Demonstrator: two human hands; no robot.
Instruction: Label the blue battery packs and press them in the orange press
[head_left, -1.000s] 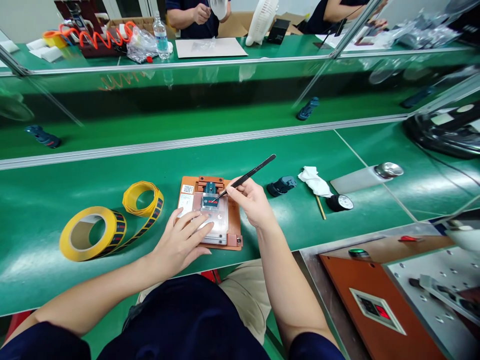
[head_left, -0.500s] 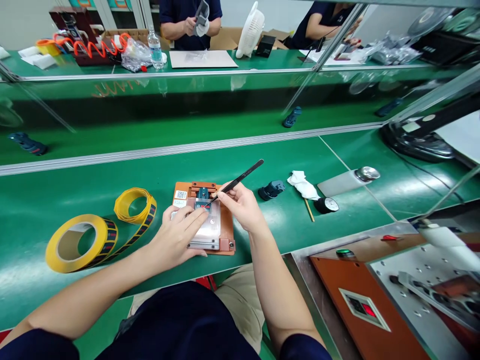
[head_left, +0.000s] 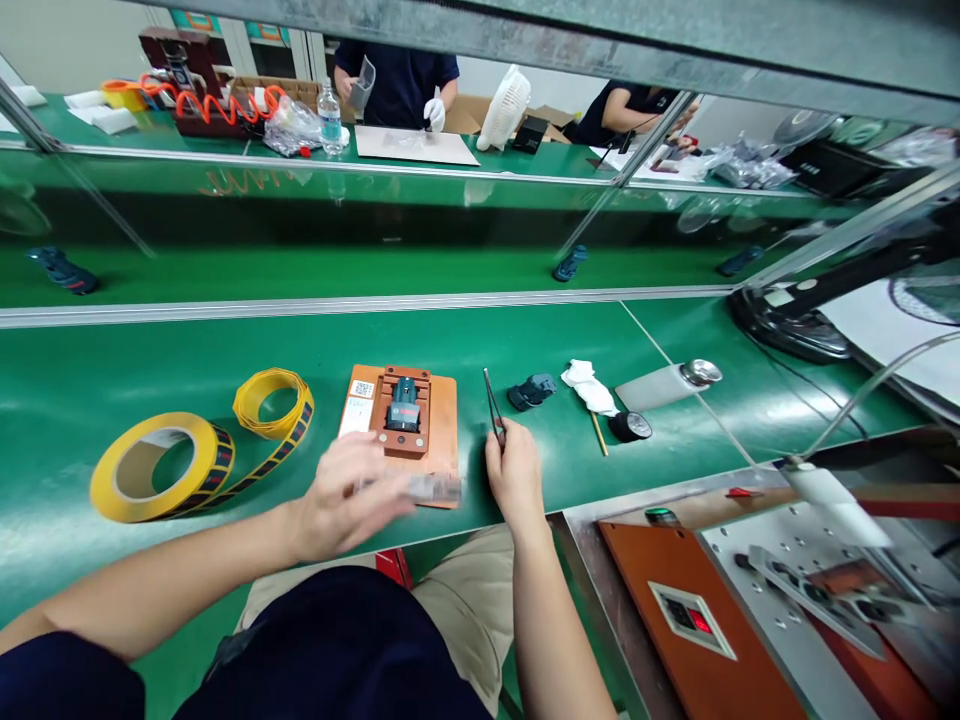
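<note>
A brown fixture board (head_left: 445,415) lies on the green bench, with a paper code label at its upper left. In its slot sits a dark blue plastic part (head_left: 403,405) bearing a dark label, perhaps a battery pack. Nearer me, the fixture's clear cover (head_left: 435,488) is seen nearly edge-on and blurred. My left hand (head_left: 349,495) is at this cover with fingers stretched and apart, smeared by motion; whether it touches the cover is unclear. To the right of the board, my right hand (head_left: 516,470) is closed around black tweezers (head_left: 491,400), whose tips point up and away.
Left lies a yellow roll of labels (head_left: 120,480) with its strip running to a smaller coil (head_left: 244,400). Rightward are another dark blue part (head_left: 531,391), a white cloth (head_left: 589,385), a round gauge (head_left: 630,427) and a bottle (head_left: 652,388). A machine (head_left: 675,600) stands lower right.
The clear cover has swung off the blue part toward me, with my left hand moving nearer too. My right hand has drawn the tweezers away rightward, off the fixture.
</note>
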